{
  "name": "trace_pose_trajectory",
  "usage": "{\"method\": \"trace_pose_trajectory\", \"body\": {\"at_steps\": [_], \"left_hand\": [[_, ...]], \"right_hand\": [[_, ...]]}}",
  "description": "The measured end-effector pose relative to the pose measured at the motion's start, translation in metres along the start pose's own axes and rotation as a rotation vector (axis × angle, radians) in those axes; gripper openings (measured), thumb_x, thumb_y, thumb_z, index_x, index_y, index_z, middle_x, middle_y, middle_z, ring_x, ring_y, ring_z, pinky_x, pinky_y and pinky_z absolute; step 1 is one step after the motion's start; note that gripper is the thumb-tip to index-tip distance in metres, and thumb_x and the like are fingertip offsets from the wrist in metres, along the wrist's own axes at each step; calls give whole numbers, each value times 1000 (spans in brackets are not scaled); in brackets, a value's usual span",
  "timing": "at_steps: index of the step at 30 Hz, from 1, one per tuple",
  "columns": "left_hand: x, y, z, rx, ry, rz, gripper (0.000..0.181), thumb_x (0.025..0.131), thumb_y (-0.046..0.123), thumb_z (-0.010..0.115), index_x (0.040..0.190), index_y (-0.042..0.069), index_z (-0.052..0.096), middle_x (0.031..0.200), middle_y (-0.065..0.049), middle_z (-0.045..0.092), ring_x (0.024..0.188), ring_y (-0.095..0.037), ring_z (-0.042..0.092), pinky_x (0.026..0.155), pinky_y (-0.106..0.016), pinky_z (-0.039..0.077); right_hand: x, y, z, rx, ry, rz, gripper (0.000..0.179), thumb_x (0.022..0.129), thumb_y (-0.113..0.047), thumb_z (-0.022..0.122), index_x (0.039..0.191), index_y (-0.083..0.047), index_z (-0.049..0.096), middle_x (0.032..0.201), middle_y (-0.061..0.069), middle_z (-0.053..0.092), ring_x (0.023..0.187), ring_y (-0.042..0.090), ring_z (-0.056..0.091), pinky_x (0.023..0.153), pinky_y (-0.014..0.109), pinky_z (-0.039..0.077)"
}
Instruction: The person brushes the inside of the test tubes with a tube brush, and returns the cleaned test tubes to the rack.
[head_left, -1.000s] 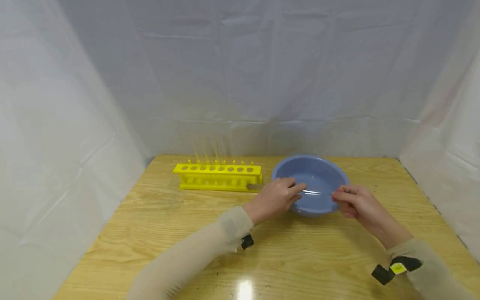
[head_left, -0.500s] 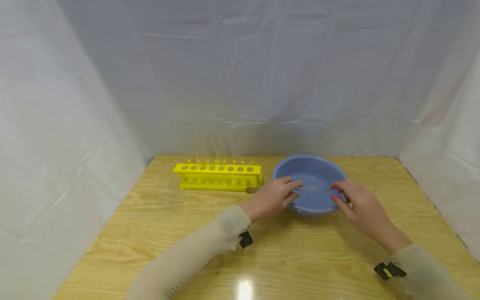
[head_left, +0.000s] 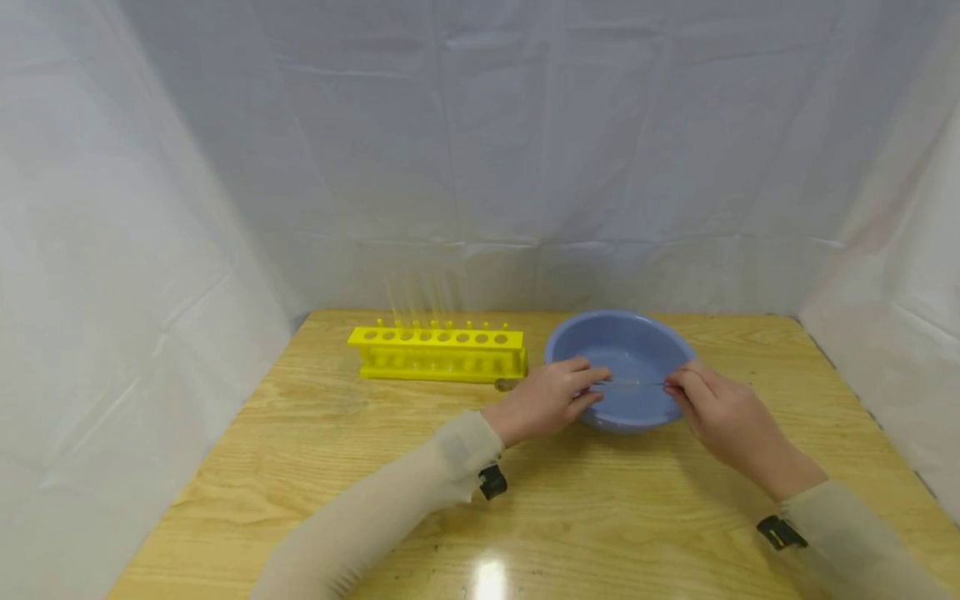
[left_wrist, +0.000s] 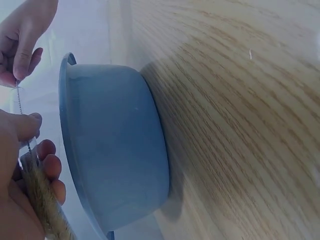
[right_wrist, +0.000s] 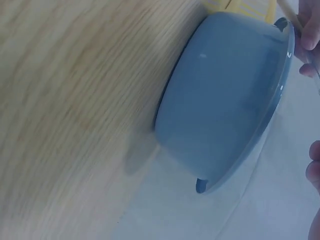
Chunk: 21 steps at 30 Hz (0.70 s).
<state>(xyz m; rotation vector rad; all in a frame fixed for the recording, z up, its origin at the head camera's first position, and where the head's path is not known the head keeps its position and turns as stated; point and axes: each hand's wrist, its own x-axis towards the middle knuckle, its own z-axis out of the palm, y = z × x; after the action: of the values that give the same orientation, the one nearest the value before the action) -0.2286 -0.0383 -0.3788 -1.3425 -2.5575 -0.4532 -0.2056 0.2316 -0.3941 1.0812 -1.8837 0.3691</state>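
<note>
Over the blue basin [head_left: 633, 417], my left hand [head_left: 543, 402] grips a clear glass test tube [left_wrist: 31, 159], which lies about level. Inside it sit the tan bristles of a test tube brush [left_wrist: 46, 205]; their far end [head_left: 506, 385] shows left of the hand. A thin twisted wire handle [left_wrist: 20, 102] runs out of the tube's mouth. My right hand [head_left: 731, 417] pinches the end of that wire between thumb and forefinger, at the basin's right rim. In the right wrist view only some fingertips [right_wrist: 314, 167] of this hand show.
Left of the basin stands a yellow test tube rack [head_left: 442, 375] with a row of holes and pegs. Several clear tubes [head_left: 412, 300] rise faintly from its back. The wooden table [head_left: 600, 533] is bounded by white sheeting [head_left: 480, 150] behind and at the sides.
My right hand opened its fingers around the wire half a second ago and now pinches it again, turned more palm-down. The left hand and the tube have hardly moved.
</note>
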Motion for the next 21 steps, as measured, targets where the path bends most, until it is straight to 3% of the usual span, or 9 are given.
{"method": "trace_pose_trajectory", "body": {"at_steps": [17,19,21], "left_hand": [[-1,2,2,33,7,3,33,102,24,60,133,10,63,108,-3,67,86,-9,63,76,-18,52],[-1,2,2,43,9,7,33,103,24,60,132,10,63,107,-3,67,86,-9,62,75,-18,52],[-1,2,3,64,13,18,32,102,23,60,132,10,64,105,-3,67,84,-9,62,74,-18,51]], "right_hand": [[2,-1,-2,90,-39,73,42,110,-31,40,95,1,62,85,6,61,63,10,55,54,22,46],[1,-2,-3,115,-58,113,40,110,-31,41,95,0,62,86,4,60,65,8,54,56,21,45],[-1,-4,-4,164,-97,186,28,107,-24,49,95,-3,61,85,1,59,66,6,51,58,19,43]]}}
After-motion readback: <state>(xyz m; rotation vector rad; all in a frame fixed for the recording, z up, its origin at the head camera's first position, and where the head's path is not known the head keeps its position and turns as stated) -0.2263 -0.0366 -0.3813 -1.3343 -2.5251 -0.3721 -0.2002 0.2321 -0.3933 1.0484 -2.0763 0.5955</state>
